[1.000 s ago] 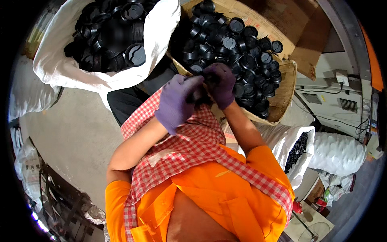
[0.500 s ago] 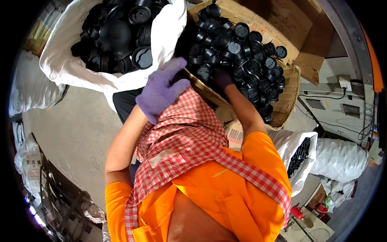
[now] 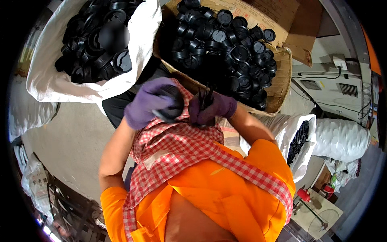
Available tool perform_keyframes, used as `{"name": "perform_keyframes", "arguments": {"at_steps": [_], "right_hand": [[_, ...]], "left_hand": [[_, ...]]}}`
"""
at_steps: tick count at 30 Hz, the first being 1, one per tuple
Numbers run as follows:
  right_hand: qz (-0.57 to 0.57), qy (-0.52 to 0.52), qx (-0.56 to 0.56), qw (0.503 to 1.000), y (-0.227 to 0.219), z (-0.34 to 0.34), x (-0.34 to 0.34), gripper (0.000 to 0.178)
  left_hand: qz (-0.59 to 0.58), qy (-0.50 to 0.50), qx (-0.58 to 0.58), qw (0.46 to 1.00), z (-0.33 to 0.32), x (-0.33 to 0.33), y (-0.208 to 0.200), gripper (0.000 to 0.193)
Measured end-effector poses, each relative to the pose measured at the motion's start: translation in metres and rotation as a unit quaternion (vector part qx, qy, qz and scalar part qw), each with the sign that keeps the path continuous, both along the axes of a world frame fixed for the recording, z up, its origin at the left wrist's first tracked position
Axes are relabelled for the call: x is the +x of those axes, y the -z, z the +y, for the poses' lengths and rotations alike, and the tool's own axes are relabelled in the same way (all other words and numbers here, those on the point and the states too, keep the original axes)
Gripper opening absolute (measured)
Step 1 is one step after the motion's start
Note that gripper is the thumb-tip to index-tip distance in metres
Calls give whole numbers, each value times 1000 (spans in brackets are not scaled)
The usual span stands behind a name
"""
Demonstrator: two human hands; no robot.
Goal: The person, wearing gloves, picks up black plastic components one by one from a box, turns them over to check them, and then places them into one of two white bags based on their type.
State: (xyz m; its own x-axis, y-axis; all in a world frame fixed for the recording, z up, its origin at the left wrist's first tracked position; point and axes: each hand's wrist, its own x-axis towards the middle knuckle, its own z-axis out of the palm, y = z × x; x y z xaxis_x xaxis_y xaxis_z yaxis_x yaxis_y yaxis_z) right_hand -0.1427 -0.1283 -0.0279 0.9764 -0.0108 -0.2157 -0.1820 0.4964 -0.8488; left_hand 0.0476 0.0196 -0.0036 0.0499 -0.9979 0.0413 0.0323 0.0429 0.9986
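Above my lap, my left hand (image 3: 144, 104) in a purple glove is closed round a black ribbed plastic cap (image 3: 172, 101), slightly smeared by motion. Close beside it, my right hand (image 3: 215, 109), also gloved in purple, grips several thin black plastic pieces (image 3: 205, 98) that stick up from the fingers. Whether anything else lies in that palm is hidden. Behind the hands, a cardboard box (image 3: 278, 90) holds a heap of small black caps (image 3: 242, 52). At the far left, an open white sack (image 3: 44, 82) contains larger black threaded caps (image 3: 122, 61).
My red checked apron (image 3: 173, 141) covers my lap under both hands. To the right stand a white bag of small black parts (image 3: 300, 141) and a full white sack (image 3: 342, 139). A grey machine cabinet (image 3: 326, 80) with a cable is beyond the box.
My right hand has come out of the box to above my lap, now with thin black pieces in it. My left hand has lifted from the apron and now holds a black cap.
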Motion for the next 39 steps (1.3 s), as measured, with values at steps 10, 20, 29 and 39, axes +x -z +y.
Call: {"name": "perform_keyframes", "arguments": {"at_steps": [10,20,29,39], "right_hand": [[-61,410,-306,857,38,5,38,14],[240,605,-353,672,200,-159,-45,29],[64,421,-709,563,94,-117,1,17],[-136,353,-488,787,34,-1,5,28]], "left_hand": [[-112,-159,35,980,-18,-48,13,57],[-656,-475,-79,582,-13,62,-70,66],[97,-212,138,963,-28,-14,-3,42],[326,-259,229,880,-43,-17,56,48]]}}
